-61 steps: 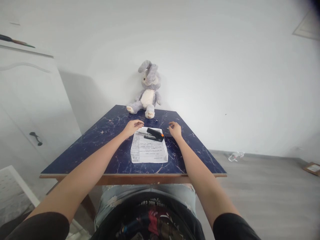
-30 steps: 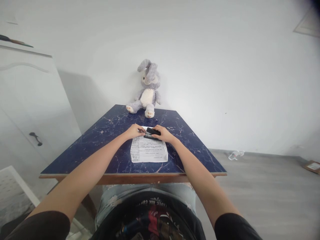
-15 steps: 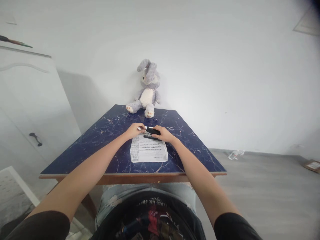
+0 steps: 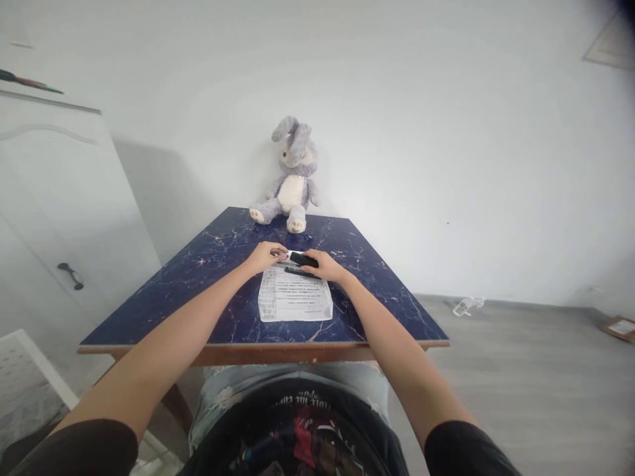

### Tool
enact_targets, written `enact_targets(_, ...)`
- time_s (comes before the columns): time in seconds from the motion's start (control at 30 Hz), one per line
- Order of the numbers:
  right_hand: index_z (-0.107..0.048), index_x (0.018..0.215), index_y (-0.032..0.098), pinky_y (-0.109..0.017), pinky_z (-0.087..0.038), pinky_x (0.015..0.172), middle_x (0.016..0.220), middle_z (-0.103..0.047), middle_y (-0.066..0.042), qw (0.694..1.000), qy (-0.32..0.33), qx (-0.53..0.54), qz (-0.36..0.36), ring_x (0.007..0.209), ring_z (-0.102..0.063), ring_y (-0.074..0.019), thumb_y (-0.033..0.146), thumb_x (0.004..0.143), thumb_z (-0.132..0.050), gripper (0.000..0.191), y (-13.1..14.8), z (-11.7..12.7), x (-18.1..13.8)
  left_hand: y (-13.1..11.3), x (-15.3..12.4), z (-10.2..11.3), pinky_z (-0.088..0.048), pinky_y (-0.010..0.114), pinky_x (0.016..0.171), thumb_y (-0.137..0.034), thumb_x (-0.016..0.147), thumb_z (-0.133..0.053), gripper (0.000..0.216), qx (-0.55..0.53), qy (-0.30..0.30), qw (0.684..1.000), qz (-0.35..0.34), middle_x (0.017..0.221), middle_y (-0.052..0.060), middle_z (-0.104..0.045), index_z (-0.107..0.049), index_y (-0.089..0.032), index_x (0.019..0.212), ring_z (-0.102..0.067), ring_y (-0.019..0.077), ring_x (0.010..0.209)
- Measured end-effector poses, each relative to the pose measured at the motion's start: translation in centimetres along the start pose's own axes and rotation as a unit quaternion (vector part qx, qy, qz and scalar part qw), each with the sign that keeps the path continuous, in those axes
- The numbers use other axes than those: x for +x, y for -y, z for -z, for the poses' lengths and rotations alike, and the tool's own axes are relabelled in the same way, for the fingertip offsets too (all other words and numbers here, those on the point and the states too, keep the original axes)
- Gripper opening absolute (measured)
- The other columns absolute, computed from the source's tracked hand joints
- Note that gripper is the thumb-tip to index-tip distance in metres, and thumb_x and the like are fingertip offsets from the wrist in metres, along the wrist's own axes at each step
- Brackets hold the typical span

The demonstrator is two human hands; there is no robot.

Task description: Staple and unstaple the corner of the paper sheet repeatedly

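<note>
A black stapler [image 4: 303, 260] lies on a printed sheet of paper [image 4: 296, 305], its top arm swung up from its base and a silvery part showing between them. My right hand [image 4: 325, 266] is closed around the stapler's right end. Just left of the stapler is my left hand [image 4: 265, 258], its thumb and fingers pinched together near the silvery part. Something small and greyish shows at those fingertips, too small to name. The paper's far edge is partly covered by the hands and the stapler.
A grey plush rabbit [image 4: 292, 175] sits at the back of the blue marbled table [image 4: 198, 291], against the wall. To the left stands a white cabinet [image 4: 64, 198] with a dark handle. A clear plastic item [image 4: 467, 305] lies on the floor at right.
My left hand has shifted very slightly up and to the left, its fingertips still pinched. My right hand, the stapler and the paper stay in place.
</note>
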State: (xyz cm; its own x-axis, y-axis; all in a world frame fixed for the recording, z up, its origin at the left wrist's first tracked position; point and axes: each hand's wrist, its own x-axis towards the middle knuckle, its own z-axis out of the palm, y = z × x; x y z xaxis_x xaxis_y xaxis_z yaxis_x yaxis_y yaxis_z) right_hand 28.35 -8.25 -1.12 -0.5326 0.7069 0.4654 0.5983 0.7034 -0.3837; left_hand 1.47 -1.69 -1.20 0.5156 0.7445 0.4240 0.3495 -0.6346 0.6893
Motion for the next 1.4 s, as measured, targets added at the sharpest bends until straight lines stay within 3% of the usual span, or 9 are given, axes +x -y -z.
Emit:
enact_targets(0.13, -0.067, 0.124, 0.016, -0.039, -0.051, 0.091, 0.111, -0.071, -0.011, 1.000, -0.002, -0.005, -0.005, 0.097, -0.067, -0.0250, 0.044, 0.093, -0.068, 0.042, -0.1, -0.1, 0.0, 0.3, 0.0, -0.4, -0.057, 0.035, 0.085, -0.036, 0.075, -0.081, 0.025, 0.020, 0.051, 0.998, 0.014, 0.091, 0.007, -0.081, -0.083, -0.018, 0.094, -0.075, 0.0256, 0.087)
enact_targets(0.33, -0.067, 0.124, 0.016, -0.039, -0.051, 0.092, 0.113, -0.072, -0.011, 1.000, -0.002, -0.004, -0.005, 0.097, -0.067, -0.0252, 0.042, 0.093, -0.069, 0.040, 0.0, -0.1, 0.0, 0.6, 0.0, -0.6, -0.056, 0.034, 0.085, -0.040, 0.076, -0.079, 0.030, 0.011, 0.080, 0.997, -0.001, 0.094, 0.008, -0.081, -0.083, -0.017, 0.095, -0.074, 0.0247, 0.086)
enact_targets(0.97, -0.068, 0.122, 0.016, -0.037, -0.051, 0.090, 0.112, -0.073, -0.011, 1.000, 0.002, -0.003, -0.012, 0.096, -0.068, -0.0248, 0.042, 0.092, -0.067, 0.040, 0.3, 0.1, 0.0, 0.8, -0.1, 0.2, -0.056, 0.033, 0.085, -0.039, 0.075, -0.081, 0.030, 0.033, 0.102, 0.994, 0.004, 0.097, 0.007, -0.082, -0.085, -0.023, 0.099, -0.075, 0.0250, 0.087)
enact_targets(1.23, -0.072, 0.112, 0.016, -0.036, -0.050, 0.086, 0.101, -0.076, -0.006, 0.996, -0.022, 0.029, -0.083, 0.089, -0.067, -0.0240, 0.038, 0.087, -0.069, 0.033, -0.5, 0.4, -0.2, 0.7, -0.4, 2.2, -0.056, 0.040, 0.095, -0.049, 0.066, -0.089, 0.051, -0.054, 0.143, 0.988, 0.032, 0.106, 0.012, -0.081, -0.084, -0.019, 0.106, -0.075, 0.0311, 0.101)
enact_targets(1.4, -0.073, 0.114, 0.015, -0.037, -0.051, 0.089, 0.106, -0.075, -0.007, 0.991, -0.048, 0.115, -0.052, 0.095, -0.067, -0.0258, 0.046, 0.086, -0.071, 0.041, 0.2, 1.5, -0.6, -0.7, -0.5, 2.1, -0.057, 0.041, 0.093, -0.047, 0.064, -0.092, 0.060, -0.144, 0.130, 0.980, 0.032, 0.108, 0.016, -0.080, -0.080, -0.015, 0.113, -0.075, 0.0296, 0.100)
